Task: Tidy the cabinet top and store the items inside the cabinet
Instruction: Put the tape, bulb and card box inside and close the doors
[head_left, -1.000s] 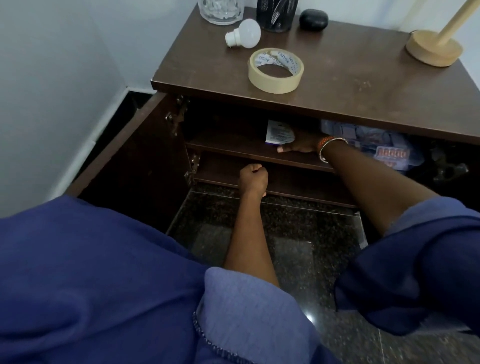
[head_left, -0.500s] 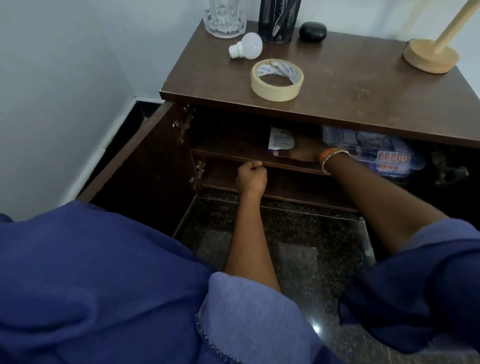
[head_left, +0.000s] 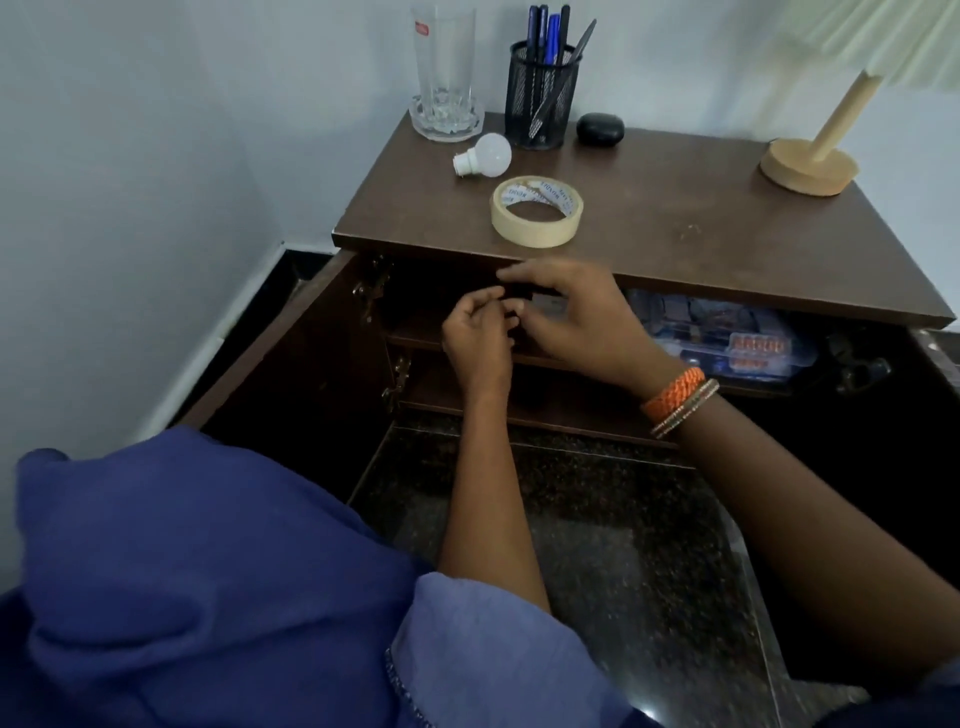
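Note:
On the brown cabinet top (head_left: 675, 223) lie a roll of beige tape (head_left: 537, 210), a white bulb (head_left: 483, 156), a tall glass (head_left: 447, 73), a black mesh pen holder (head_left: 543, 98) and a small black case (head_left: 600, 129). The cabinet is open below. My left hand (head_left: 480, 340) and my right hand (head_left: 576, 317) meet in front of the upper shelf (head_left: 415, 335), fingertips close together. The left hand's fingers are curled; the right hand's are loosely bent. I see nothing held in either hand.
A wooden lamp base (head_left: 808, 166) stands at the top's back right. A clear plastic box with pill strips (head_left: 727, 340) sits on the shelf's right side. The left door (head_left: 291, 353) swings out toward the white wall. Dark granite floor (head_left: 597, 545) lies below.
My right hand has come out of the shelf and my left hand has risen to meet it. The white packet on the shelf is no longer visible. The camera has lifted, showing more of the top.

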